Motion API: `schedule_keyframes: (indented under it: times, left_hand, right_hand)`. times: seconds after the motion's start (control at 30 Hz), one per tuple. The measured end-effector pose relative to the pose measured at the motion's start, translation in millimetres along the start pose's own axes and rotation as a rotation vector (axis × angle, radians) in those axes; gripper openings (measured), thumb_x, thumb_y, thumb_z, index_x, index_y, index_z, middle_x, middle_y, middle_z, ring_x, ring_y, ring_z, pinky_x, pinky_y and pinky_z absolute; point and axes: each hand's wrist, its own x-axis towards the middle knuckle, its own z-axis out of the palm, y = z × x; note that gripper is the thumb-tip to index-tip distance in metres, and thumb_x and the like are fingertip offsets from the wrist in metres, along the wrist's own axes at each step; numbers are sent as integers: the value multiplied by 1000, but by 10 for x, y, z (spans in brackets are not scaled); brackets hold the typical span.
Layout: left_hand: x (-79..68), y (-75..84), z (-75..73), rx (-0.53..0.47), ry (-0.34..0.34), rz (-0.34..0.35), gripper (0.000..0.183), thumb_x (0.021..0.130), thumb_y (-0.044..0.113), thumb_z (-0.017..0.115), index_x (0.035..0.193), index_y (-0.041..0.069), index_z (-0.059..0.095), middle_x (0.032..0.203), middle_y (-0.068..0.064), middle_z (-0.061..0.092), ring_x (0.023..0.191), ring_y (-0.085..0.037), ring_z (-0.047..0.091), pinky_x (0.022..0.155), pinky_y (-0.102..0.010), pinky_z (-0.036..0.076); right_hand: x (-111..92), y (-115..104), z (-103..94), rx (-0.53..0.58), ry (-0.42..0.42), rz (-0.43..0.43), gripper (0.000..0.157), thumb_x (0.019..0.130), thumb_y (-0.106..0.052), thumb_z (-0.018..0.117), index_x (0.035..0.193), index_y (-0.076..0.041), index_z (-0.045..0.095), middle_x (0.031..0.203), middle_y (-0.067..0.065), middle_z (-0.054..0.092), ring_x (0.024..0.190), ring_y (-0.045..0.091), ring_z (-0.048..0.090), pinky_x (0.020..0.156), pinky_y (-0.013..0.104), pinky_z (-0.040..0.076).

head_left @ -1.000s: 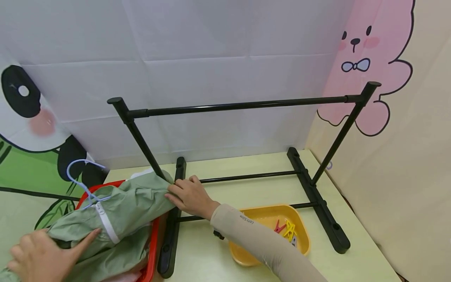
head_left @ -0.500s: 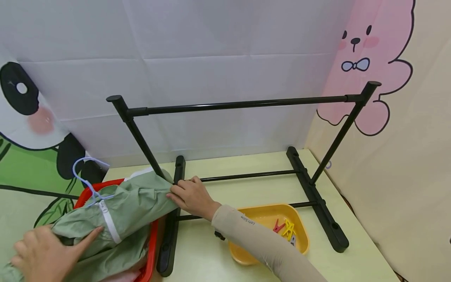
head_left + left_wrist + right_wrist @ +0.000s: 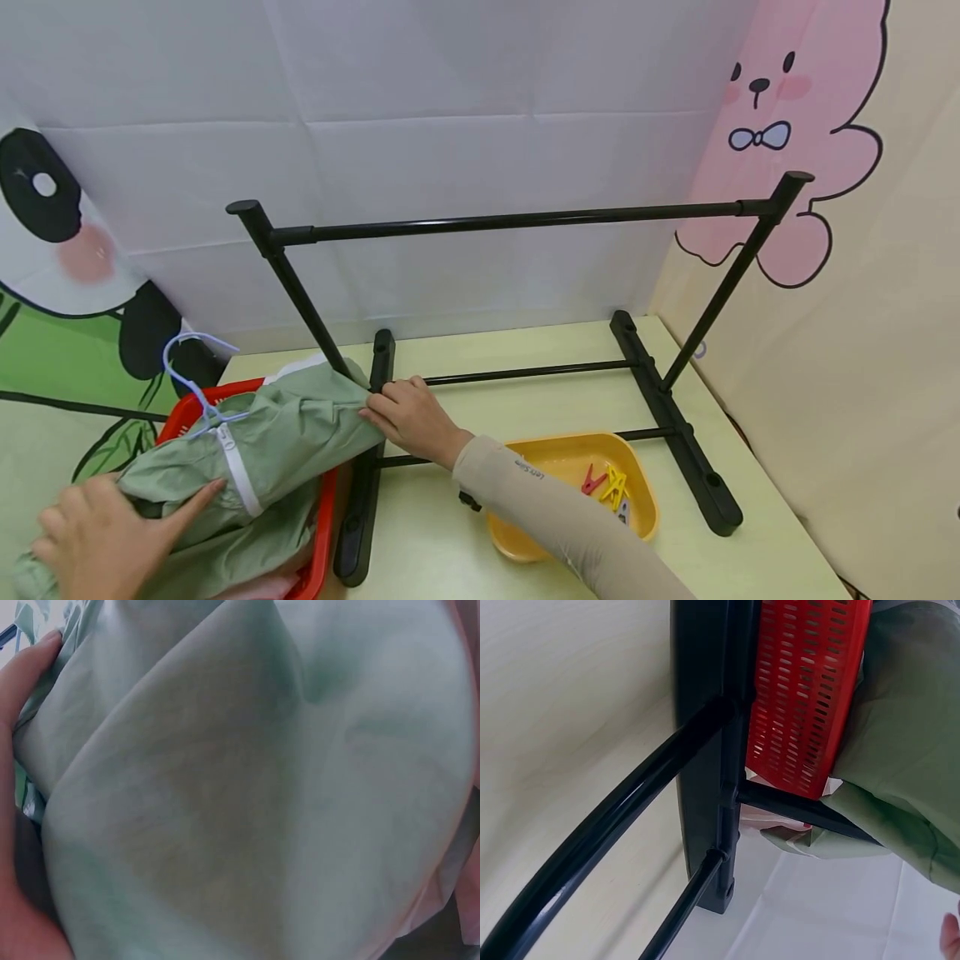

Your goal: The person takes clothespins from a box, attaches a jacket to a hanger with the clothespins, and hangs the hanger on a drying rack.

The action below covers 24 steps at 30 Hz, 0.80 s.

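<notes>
A sage-green jacket [image 3: 307, 425] with a white zip lies bunched over the red basket [image 3: 327, 533], at the lower left of the head view. Out of its neck sticks the hook of a light blue hanger [image 3: 197, 385]; the hanger's body is hidden in the cloth. My left hand [image 3: 112, 533] grips the jacket's near left part, thumb on top. At the right end of the cloth, beside the rack's left post, my right hand [image 3: 412, 421] pinches the fabric. Green cloth [image 3: 225, 787] fills most of the left wrist view.
A black clothes rack [image 3: 510, 223] stands on the pale table [image 3: 525, 417]. Under my right forearm sits a yellow tray [image 3: 570, 450] holding red, yellow and grey clips [image 3: 617, 487]. Pink cloth shows in the basket. A printed curtain [image 3: 450, 167] hangs behind.
The hanger hook and the zip have shifted a little to the right, along with my left hand. My right hand keeps its hold at almost the same spot.
</notes>
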Motion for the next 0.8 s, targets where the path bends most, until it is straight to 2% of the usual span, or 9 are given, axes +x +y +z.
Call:
schedule_keyframes:
  times: [0.2,0.53,0.8]
  left_hand:
    - [11,-1,29,-35,38,52,107,56,75,78,96,-15,36,88,-34,34,82,-50,33,64,-57,26]
    - [50,8,29,-51,27,59,119,56,75,78,115,-20,36,96,-37,34,88,-52,32,68,-62,26]
    - [69,-15,33,-75,40,112,122,56,72,81,123,-19,36,101,-39,35,91,-54,33,67,-62,26]
  right_hand:
    - [-21,2,-6,35,20,6,9,95,-22,69,94,-13,67,77,-3,53,69,11,52,67,21,36]
    - [-49,5,-6,-13,24,6,11,96,-24,66,93,-14,66,78,-5,57,69,9,54,65,22,33]
    - [-69,-9,-14,18,39,4,10,95,-23,67,92,-13,66,79,-4,59,70,9,55,67,22,33]
